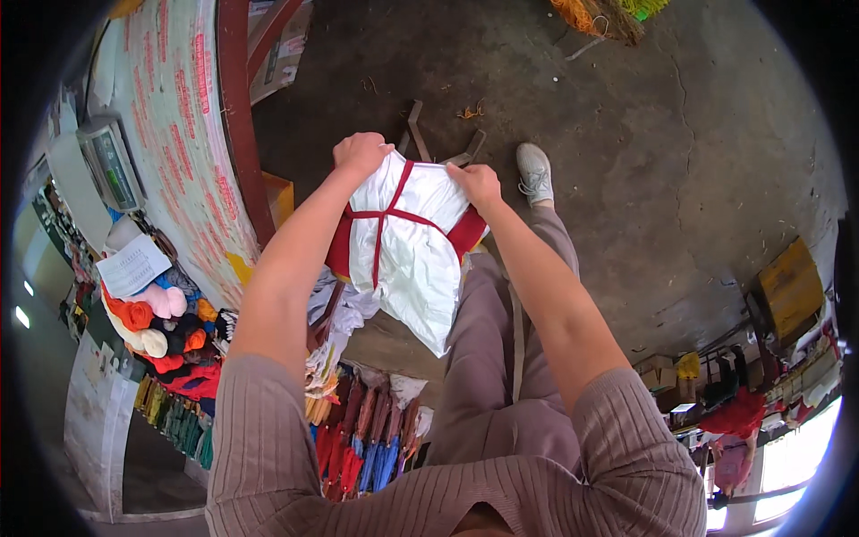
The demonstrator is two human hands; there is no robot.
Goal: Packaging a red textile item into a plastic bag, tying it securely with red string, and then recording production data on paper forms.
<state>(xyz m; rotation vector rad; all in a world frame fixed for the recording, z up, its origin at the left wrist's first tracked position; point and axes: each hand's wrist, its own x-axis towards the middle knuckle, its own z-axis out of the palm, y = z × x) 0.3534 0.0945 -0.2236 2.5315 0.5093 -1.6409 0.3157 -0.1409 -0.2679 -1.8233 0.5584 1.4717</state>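
In front of me is a white plastic bag (407, 259), crossed by dark red strands (386, 215). Dark red bundles (467, 230) stick out from under it at both sides; their kind is hard to make out. My left hand (362, 154) is closed on the bag's far left edge. At the far right edge, my right hand (480, 186) grips the same bag, fingers curled in. Between the two hands the plastic edge is stretched. Metal or wooden legs (417, 130) show beyond the bag, and whatever supports it is mostly hidden.
A table covered in printed sheeting (183, 134) stands at the left, with a scale (112, 166), papers (134, 265) and yarn balls (148, 315). Hanging yarn skeins (353, 438) are near my left side. A yellow-brown box (790, 291) is at the right, orange strands (582, 16) far off.
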